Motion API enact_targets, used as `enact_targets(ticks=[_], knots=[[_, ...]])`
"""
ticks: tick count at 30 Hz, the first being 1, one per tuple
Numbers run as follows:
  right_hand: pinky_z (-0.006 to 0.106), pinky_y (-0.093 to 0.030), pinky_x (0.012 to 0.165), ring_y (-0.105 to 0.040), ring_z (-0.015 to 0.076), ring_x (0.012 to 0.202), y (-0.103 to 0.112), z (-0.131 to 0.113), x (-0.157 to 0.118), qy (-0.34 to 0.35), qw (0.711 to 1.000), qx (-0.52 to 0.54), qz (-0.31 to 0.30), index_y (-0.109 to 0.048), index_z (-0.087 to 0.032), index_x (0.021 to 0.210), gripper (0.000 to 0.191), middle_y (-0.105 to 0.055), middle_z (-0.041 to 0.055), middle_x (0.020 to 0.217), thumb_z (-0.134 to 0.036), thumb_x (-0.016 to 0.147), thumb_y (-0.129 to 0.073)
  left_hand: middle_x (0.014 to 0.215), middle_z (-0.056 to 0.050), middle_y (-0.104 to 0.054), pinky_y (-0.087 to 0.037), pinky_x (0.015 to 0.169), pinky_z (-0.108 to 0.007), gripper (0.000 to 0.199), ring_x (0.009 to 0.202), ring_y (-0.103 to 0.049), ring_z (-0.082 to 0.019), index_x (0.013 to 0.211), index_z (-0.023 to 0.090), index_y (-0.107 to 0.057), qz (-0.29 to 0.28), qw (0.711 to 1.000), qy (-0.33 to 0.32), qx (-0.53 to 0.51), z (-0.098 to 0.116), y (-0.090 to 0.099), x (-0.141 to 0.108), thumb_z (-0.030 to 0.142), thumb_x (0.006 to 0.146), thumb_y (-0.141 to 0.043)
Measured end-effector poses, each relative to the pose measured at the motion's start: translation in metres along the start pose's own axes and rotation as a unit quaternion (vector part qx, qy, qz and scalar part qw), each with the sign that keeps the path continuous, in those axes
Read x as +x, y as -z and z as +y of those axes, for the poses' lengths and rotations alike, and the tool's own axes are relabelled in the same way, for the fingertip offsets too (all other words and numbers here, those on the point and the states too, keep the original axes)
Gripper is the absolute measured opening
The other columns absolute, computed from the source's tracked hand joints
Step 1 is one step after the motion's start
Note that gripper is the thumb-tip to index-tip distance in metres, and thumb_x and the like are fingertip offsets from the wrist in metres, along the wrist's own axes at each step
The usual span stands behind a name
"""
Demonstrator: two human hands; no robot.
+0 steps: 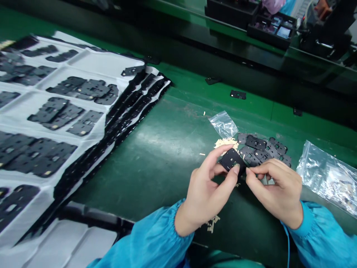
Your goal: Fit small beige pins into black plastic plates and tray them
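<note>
Head view, from my remote seat. Left hand (208,190) has a matte black plate (232,160) pinched between thumb and fingers, a firm narrow grip, held just above the green tabletop (156,175). Plate is flat and squarish, with small cutouts. Right hand (275,195) is just beside it, grip narrow, fingertips (247,171) at the plate's lower corner; can't tell if they're holding it. Past the hands lies a loose pile of similar black plates (262,150), with tan scraps (224,144) and a clear plastic bag (223,124) beyond. Second bag (326,175) on the right. Stacked white trays (83,63) on the left carry more black pieces.
</note>
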State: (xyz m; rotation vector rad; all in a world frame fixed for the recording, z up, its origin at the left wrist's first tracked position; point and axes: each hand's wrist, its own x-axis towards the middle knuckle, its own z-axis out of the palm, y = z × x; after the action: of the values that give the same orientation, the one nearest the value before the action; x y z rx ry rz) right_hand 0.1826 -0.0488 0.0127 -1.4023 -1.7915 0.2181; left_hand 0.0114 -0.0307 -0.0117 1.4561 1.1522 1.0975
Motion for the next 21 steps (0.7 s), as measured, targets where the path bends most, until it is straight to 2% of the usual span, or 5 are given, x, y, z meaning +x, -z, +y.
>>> enact_targets(ticks=[4, 7, 10, 13, 21], knots=[[0.026, -0.042, 0.054, -0.052, 0.0106, 0.052, 0.0, -0.001, -0.001, -0.065, 0.997, 0.028, -0.015, -0.067, -0.02, 0.069, 0.017, -0.058, -0.0043, 0.057, -0.013, 0.084, -0.071, 0.079, 0.004, -0.08, -0.057, 0.068, -0.018, 0.045, 0.067, -0.073, -0.011, 0.137, 0.025, -0.058, 0.0, 1.0, -0.006, 0.004, 0.0, 0.0, 0.0, 0.016, 0.094, -0.067], [0.025, -0.038, 0.049, -0.045, 0.0094, 0.047, 0.001, -0.001, 0.0, -0.153, 0.986, 0.057, -0.034, -0.07, -0.021, 0.066, 0.016, -0.056, -0.0051, 0.054, -0.016, 0.081, -0.071, 0.08, 0.004, -0.08, -0.057, 0.067, -0.017, 0.046, 0.066, -0.073, -0.011, 0.138, 0.026, -0.058, 0.0, 1.0, -0.01, 0.008, 0.0, 0.001, 0.001, 0.016, 0.094, -0.067], [0.024, -0.033, 0.046, -0.042, 0.0094, 0.047, 0.004, 0.001, 0.003, -0.252, 0.958, 0.105, -0.083, -0.075, -0.022, 0.068, 0.011, -0.056, -0.0046, 0.053, -0.02, 0.079, -0.071, 0.08, 0.003, -0.081, -0.056, 0.062, -0.016, 0.047, 0.063, -0.072, -0.011, 0.138, 0.026, -0.057, -0.005, 1.0, -0.012, 0.011, -0.001, 0.001, 0.001, 0.016, 0.093, -0.068], [0.024, -0.033, 0.047, -0.043, 0.0105, 0.05, 0.007, 0.003, 0.006, -0.32, 0.928, 0.145, -0.128, -0.079, -0.021, 0.074, 0.009, -0.059, -0.0028, 0.056, -0.024, 0.077, -0.071, 0.08, 0.003, -0.081, -0.055, 0.058, -0.014, 0.047, 0.062, -0.072, -0.011, 0.137, 0.025, -0.057, -0.009, 1.0, -0.014, 0.011, -0.001, 0.001, 0.001, 0.015, 0.093, -0.068], [0.024, -0.032, 0.049, -0.042, 0.0105, 0.052, 0.008, 0.003, 0.011, -0.378, 0.897, 0.178, -0.144, -0.078, -0.019, 0.071, 0.008, -0.057, -0.0025, 0.056, -0.024, 0.071, -0.072, 0.075, 0.005, -0.079, -0.058, 0.065, -0.014, 0.048, 0.062, -0.073, -0.01, 0.137, 0.025, -0.057, -0.013, 1.0, -0.024, -0.001, 0.002, 0.002, 0.002, 0.011, 0.093, -0.067]])
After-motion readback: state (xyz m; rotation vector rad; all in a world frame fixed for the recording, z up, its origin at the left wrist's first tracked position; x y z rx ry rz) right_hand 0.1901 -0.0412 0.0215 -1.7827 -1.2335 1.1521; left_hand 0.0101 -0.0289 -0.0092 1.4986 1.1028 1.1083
